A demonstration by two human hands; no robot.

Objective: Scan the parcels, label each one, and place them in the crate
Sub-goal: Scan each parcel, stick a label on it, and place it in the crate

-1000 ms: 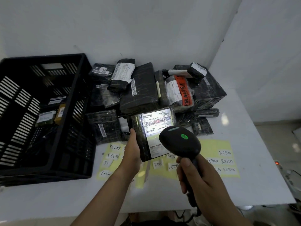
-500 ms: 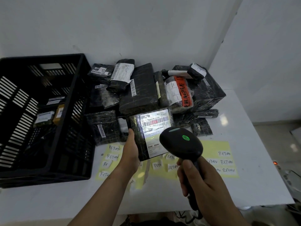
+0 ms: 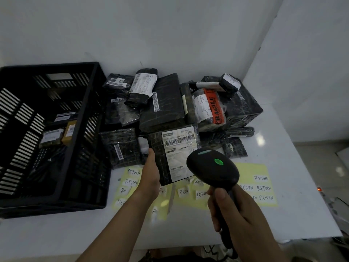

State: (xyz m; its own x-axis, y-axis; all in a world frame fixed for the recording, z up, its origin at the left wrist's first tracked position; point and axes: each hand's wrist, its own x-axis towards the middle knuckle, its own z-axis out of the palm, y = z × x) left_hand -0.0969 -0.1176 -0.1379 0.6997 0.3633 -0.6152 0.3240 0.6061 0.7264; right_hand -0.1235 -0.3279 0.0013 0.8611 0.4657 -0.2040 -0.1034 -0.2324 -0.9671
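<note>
My left hand (image 3: pixel 150 173) grips a black-wrapped parcel (image 3: pixel 174 154) by its left edge, tilted up above the table with its white barcode label facing me. My right hand (image 3: pixel 232 210) grips the handle of a black barcode scanner (image 3: pixel 212 168), whose head points at the parcel's label and shows a green light on top. The scanner hides the parcel's lower right corner. A black slatted crate (image 3: pixel 81 133) stands at the left with a few labelled parcels (image 3: pixel 56 134) on its floor. Yellow sheets of white "RETURN" stickers (image 3: pixel 261 183) lie under my hands.
A heap of black-wrapped parcels (image 3: pixel 162 103) fills the back of the white table (image 3: pixel 294 205), one with an orange FRAGILE tape (image 3: pixel 214 108). White walls close the back and right. The table's right edge drops to the floor, where cables lie.
The bright scan light on the parcel's label has gone out. The parcel and the scanner have barely shifted.
</note>
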